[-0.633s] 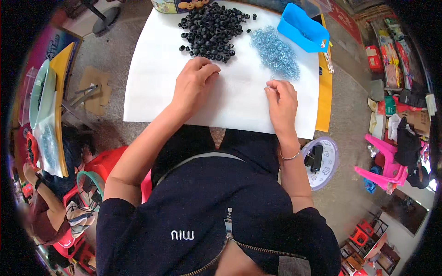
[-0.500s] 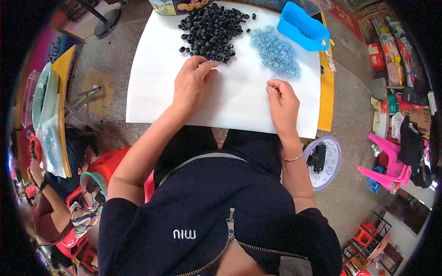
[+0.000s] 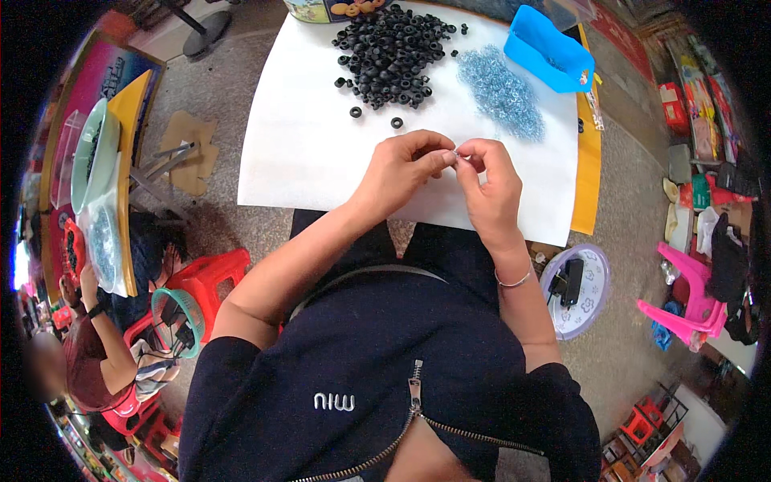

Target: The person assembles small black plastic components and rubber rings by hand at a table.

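While the left hand [image 3: 407, 165] and right hand [image 3: 491, 183] meet over the table [image 3: 588, 178], each grip pinching a tiny piece [image 3: 456, 153] near the blue pile [image 3: 502, 95], hold both steady and press lightly.

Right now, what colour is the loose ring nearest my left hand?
The loose ring is black, best seen in the head view.

A workshop, apparently — black parts [image 3: 389, 60] heaped on a worktable [image 3: 589, 193].
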Available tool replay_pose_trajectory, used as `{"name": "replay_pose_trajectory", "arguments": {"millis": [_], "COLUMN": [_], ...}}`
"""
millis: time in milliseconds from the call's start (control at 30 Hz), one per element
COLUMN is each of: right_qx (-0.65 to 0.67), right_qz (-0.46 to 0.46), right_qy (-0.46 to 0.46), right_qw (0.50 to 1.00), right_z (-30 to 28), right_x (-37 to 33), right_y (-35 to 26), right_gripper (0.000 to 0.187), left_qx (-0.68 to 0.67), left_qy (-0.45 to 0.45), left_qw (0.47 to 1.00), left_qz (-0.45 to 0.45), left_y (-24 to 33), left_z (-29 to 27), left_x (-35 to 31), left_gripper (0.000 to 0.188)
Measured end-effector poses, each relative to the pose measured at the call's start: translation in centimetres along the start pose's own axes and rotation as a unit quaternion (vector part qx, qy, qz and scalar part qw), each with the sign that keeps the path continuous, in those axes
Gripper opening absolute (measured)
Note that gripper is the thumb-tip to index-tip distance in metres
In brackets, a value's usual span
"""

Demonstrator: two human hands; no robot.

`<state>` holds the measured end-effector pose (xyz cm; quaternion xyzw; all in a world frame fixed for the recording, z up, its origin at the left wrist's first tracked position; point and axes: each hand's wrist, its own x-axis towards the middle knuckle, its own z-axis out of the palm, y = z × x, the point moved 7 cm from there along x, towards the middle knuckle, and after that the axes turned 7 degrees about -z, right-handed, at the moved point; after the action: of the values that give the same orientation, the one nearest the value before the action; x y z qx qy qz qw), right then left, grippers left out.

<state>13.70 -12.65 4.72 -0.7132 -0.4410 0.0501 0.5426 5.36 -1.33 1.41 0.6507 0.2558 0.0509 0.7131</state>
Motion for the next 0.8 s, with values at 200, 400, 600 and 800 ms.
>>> {"name": "replay_pose_trajectory", "arguments": {"millis": [200, 400, 600, 800], "right_qx": [-0.078, -0.020, -0.030, -0.068], "right_qz": [-0.103, -0.055, 0.059, 0.008], "right_qy": [-0.006, -0.004, -0.005, -0.040], "right_qw": [0.992, 0.998, 0.998, 0.997], "right_z": [-0.4, -0.3, -0.4, -0.1], "right_x": [-0.1, -0.2, -0.4, -0.2], "right_y": [-2.1, -1.1, 0.6, 0.7], "right_gripper": [0.018, 0.018, 0.011, 0.022], "left_qx": [-0.118, -0.195, -0.177, -0.047], "left_qy": [-0.042, -0.044, 0.001, 0.035], "left_qw": [0.991, 0.979, 0.984, 0.997], "left_qz": [-0.036, -0.033, -0.021, 0.043], "left_y": [-1.0, -1.5, -1.2, 0.0], "left_z": [0.6, 0.9, 1.0, 1.2], "left_x": [0.7, 0.8, 0.6, 0.1], "left_gripper": [0.018, 0.014, 0.013, 0.012]}}
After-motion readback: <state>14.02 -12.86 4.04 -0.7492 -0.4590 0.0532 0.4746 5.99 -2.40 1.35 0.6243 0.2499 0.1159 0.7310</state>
